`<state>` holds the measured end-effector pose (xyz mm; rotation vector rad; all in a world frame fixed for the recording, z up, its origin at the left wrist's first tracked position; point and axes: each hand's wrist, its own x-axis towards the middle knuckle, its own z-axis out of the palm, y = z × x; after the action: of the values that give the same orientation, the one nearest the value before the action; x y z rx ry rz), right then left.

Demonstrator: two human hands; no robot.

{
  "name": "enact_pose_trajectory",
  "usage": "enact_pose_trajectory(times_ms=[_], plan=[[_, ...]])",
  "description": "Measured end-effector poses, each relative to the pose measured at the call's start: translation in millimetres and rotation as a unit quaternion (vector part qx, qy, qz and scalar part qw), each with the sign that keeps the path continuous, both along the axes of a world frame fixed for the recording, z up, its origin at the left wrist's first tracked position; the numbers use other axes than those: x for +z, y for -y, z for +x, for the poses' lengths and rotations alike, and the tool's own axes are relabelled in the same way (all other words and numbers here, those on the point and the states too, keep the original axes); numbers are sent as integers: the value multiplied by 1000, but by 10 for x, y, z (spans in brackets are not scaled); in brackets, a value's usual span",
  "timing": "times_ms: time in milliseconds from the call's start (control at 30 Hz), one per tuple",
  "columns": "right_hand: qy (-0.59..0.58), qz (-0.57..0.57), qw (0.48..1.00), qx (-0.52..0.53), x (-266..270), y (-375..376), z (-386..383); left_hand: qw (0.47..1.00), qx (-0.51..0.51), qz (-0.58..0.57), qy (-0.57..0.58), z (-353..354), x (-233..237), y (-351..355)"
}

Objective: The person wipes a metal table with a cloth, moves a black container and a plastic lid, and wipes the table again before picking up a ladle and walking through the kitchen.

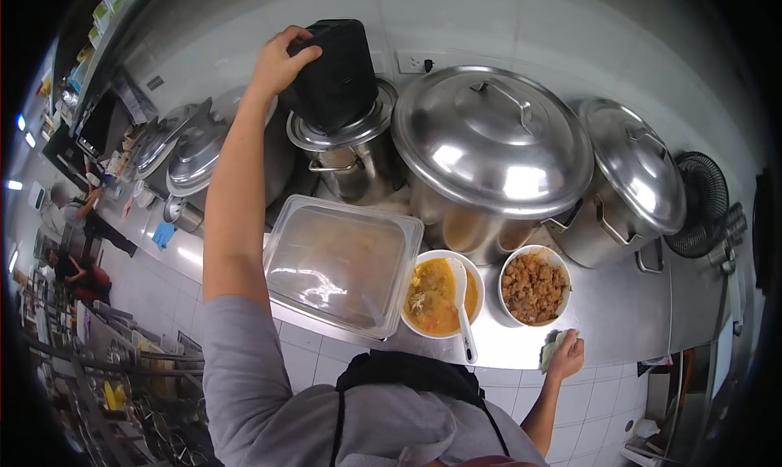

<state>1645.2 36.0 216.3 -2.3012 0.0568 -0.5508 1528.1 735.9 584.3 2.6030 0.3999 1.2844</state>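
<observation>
My left hand [287, 58] reaches up to the back and grips the upper left edge of a black box [336, 80], thumb on its front face. The box stands tilted on the lid [377, 125] of a small steel pot [358, 174]. At the counter's front edge my right hand [568, 355] is closed around a crumpled pale cloth [551, 350]. Just behind that hand is a white tub of brown chopped food [533, 289]. To its left sits a white tub of orange soup [436, 300] with a white ladle [463, 308] resting in it.
A lidded clear container [342, 263] lies on the steel counter [603, 304] below my left arm. Large lidded steel pots [497, 141] line the wall, with a black fan [702, 194] at the right. Two people [81, 210] are at the far left.
</observation>
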Motion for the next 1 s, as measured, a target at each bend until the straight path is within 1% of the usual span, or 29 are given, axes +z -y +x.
enact_pose_trajectory(times_ms=[100, 200, 333, 433, 467, 567, 667, 767, 867, 1000], plan=[[2, -9, 1000, 1, 15, 19, -2, 999, 27, 6, -18, -14, 36, 108], [9, -14, 1000, 5, 10, 23, -6, 999, 35, 27, -18, 6, 43, 73], [-1, -10, 1000, 12, -6, 40, 9, 994, 87, 26, -58, -16, 85, 150], [-14, -13, 1000, 4, 33, 12, -5, 992, 103, 32, -63, -15, 73, 147], [-4, -14, 1000, 5, 67, -6, -22, 993, 94, 29, -63, -21, 73, 146], [14, -22, 1000, 3, 50, -12, -18, 986, 123, 2, -112, -42, 153, 235], [2, -20, 1000, 6, -9, 37, 10, 981, 125, -21, -147, -28, 206, 239], [-3, -15, 1000, 1, 48, 3, -20, 974, 131, -20, -186, -6, 253, 234], [8, -29, 1000, -1, -45, 47, 14, 971, 141, 3, -195, -7, 219, 204], [-4, -27, 1000, -8, 37, 4, -27, 987, 122, 15, -104, -22, 101, 230]])
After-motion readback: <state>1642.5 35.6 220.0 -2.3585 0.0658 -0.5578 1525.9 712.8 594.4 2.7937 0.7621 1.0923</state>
